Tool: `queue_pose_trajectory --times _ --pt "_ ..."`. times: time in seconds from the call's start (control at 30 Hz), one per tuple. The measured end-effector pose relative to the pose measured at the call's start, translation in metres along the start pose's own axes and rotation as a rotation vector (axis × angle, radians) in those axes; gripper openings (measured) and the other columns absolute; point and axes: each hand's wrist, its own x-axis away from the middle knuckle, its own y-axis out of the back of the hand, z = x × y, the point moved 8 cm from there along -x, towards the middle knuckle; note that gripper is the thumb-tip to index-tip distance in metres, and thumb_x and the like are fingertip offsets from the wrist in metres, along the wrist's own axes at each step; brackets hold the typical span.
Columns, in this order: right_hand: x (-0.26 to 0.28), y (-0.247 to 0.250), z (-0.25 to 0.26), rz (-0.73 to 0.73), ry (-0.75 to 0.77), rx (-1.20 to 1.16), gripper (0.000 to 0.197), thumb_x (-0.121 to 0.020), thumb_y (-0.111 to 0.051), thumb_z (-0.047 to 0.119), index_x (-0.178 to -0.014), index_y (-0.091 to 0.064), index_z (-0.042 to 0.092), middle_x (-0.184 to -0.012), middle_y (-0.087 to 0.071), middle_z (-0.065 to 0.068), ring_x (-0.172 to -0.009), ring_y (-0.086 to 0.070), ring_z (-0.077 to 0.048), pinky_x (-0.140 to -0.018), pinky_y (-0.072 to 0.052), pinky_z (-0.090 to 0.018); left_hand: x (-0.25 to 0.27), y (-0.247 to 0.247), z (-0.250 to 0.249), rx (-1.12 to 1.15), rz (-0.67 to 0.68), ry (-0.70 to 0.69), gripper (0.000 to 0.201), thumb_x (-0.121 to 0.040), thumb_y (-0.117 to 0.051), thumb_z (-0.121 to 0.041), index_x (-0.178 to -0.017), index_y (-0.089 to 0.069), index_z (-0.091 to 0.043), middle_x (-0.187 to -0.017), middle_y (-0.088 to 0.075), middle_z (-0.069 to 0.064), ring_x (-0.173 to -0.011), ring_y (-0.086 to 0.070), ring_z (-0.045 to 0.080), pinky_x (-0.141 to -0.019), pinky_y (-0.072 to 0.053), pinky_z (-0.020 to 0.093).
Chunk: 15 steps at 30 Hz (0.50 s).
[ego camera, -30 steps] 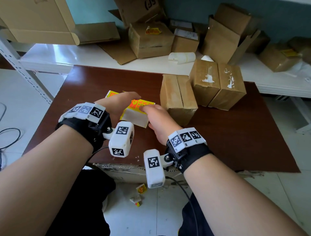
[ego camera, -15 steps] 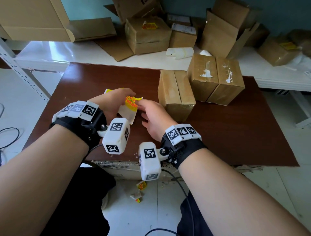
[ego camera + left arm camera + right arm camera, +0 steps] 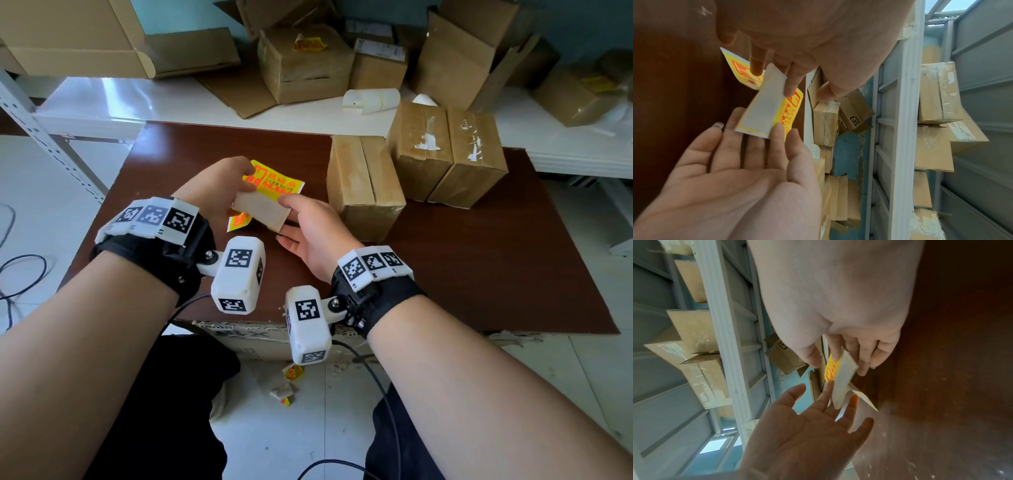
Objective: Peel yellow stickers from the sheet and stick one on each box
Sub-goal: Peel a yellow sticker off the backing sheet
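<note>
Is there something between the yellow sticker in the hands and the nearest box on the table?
Nothing visible. The yellow sticker is held above the table just left of the nearest box, with only bare tabletop between them.

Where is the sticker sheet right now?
In the head view, the sticker sheet is held between both hands above the brown table, left of the nearest box.

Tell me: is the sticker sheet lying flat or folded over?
Folded over. The sticker sheet shows its pale backing turned toward the head camera, yellow print beyond it, held above the table by the left hand.
</note>
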Motion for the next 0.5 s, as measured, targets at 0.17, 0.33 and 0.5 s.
queue_pose_trajectory --times 0.17,0.33,0.5 --pt "0.007 -0.004 0.017 0.011 0.149 -0.023 0.007 -0.109 -0.067 0.022 -0.110 -0.073 0.025 -0.132 -0.077 -0.009 -0.128 -0.073 -0.030 -0.103 -0.058 -0.040 0.007 0.012 -0.001 0.081 -0.062 -0.013 0.035 -0.078 -0.065 -0.040 -0.106 -0.072 -0.021 -0.096 -0.076 -0.005 -0.098 -0.069 0.027 -0.086 -0.051 0.039" --pt "0.024 -0.003 0.041 0.039 0.281 -0.147 0.021 -0.110 -0.065 0.014 -0.122 -0.079 0.022 -0.129 -0.080 -0.006 -0.130 -0.073 -0.031 -0.096 -0.056 -0.035 0.022 0.011 -0.021 0.059 -0.133 -0.186 0.028 -0.090 -0.064 -0.033 -0.112 -0.067 -0.016 -0.100 -0.062 0.007 -0.086 -0.058 0.025 -0.081 -0.045 0.039" --pt "0.044 0.013 0.064 0.083 0.391 -0.249 0.024 -0.110 -0.062 0.008 -0.125 -0.079 0.017 -0.136 -0.078 -0.011 -0.128 -0.074 -0.029 -0.095 -0.057 -0.032 0.032 0.004 -0.039 0.124 -0.117 -0.276 0.050 -0.088 -0.059 -0.048 -0.127 -0.066 -0.018 -0.118 -0.065 0.006 -0.089 -0.060 0.022 -0.076 -0.048 0.040"
